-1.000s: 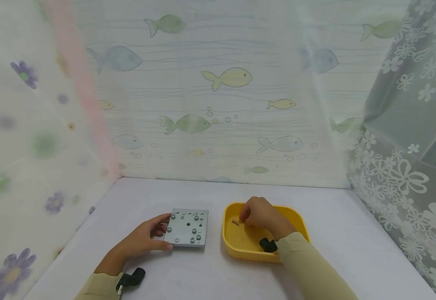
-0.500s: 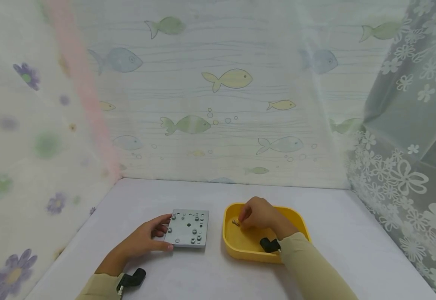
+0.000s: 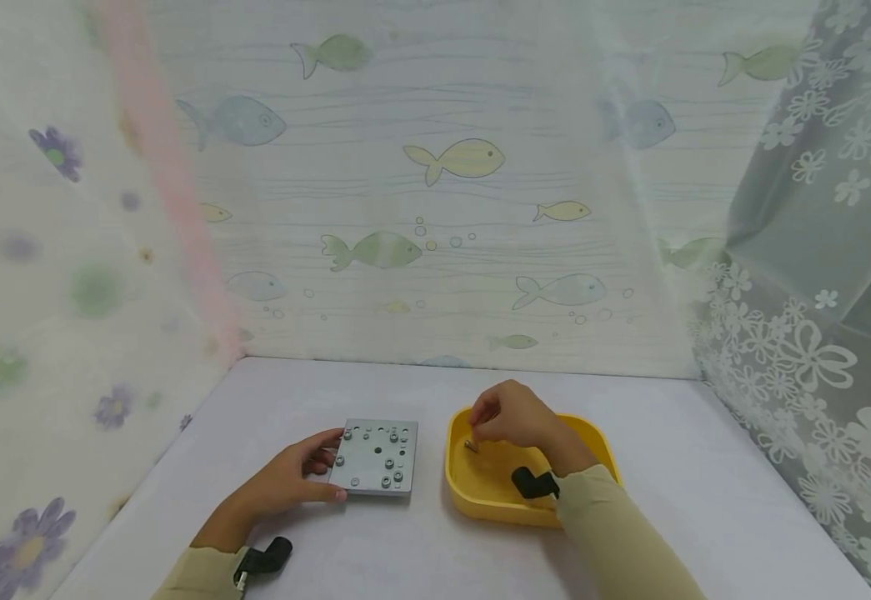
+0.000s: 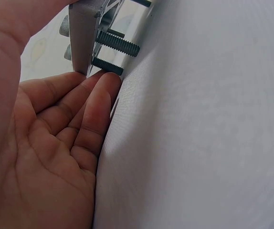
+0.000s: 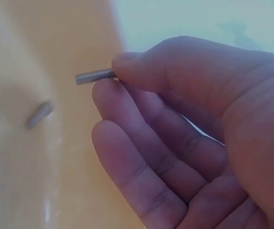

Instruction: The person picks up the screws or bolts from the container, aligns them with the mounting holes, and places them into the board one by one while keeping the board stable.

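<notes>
My left hand (image 3: 285,477) holds a square metal plate (image 3: 360,462) by its left edge, thumb at the near corner and fingers at the far side. Several socket-head screws sit in the plate; in the left wrist view their threaded ends (image 4: 120,44) stick out underneath, close to the fingertips. Over the yellow tray (image 3: 495,506), my right hand (image 3: 521,417) pinches a small screw (image 5: 94,76) between thumb and fingers, its threaded end pointing out and its head hidden. Another screw (image 5: 39,114) lies on the tray floor near the left side.
A white cloth-covered table (image 3: 420,550) carries both plate and tray, the tray right of the plate. Patterned curtains (image 3: 450,275) hang along the back and both sides. Black wrist devices (image 3: 264,558) are strapped at both sleeves.
My right hand has risen a little from the tray floor with a screw in its fingertips. The left hand and the plate have stayed in place.
</notes>
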Available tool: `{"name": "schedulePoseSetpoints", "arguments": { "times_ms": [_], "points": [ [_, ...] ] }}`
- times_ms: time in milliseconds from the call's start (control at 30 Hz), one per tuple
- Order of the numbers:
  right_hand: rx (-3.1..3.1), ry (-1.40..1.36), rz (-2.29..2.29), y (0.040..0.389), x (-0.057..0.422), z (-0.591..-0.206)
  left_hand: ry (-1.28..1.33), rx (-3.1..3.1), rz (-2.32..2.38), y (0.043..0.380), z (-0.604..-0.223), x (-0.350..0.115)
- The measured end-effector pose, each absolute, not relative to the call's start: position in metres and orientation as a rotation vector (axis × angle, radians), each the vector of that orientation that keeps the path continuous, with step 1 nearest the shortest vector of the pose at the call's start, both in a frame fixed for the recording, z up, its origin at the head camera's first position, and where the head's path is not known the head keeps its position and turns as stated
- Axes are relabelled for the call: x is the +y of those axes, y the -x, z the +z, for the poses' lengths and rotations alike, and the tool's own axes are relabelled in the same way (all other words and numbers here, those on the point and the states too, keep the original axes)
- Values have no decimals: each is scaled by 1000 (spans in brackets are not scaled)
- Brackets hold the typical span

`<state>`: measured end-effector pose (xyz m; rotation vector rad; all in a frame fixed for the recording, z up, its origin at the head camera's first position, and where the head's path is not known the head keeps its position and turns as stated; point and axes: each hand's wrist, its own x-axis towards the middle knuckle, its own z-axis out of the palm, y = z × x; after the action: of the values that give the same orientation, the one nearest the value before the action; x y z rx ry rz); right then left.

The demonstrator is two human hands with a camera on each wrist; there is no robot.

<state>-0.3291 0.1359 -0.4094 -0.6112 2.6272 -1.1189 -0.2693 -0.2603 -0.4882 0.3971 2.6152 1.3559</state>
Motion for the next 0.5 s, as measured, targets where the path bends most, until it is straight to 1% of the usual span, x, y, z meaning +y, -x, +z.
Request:
{"name": "schedulePoseSetpoints", "arguments": {
  "times_ms": [133, 500],
  "points": [
    [2650, 630, -1175, 327, 130, -402, -398, 2620, 1352, 269, -488, -260],
    [2657, 572, -1355, 314, 104, -388, -382, 2619, 1353, 268, -486, -259]
  ]
}}
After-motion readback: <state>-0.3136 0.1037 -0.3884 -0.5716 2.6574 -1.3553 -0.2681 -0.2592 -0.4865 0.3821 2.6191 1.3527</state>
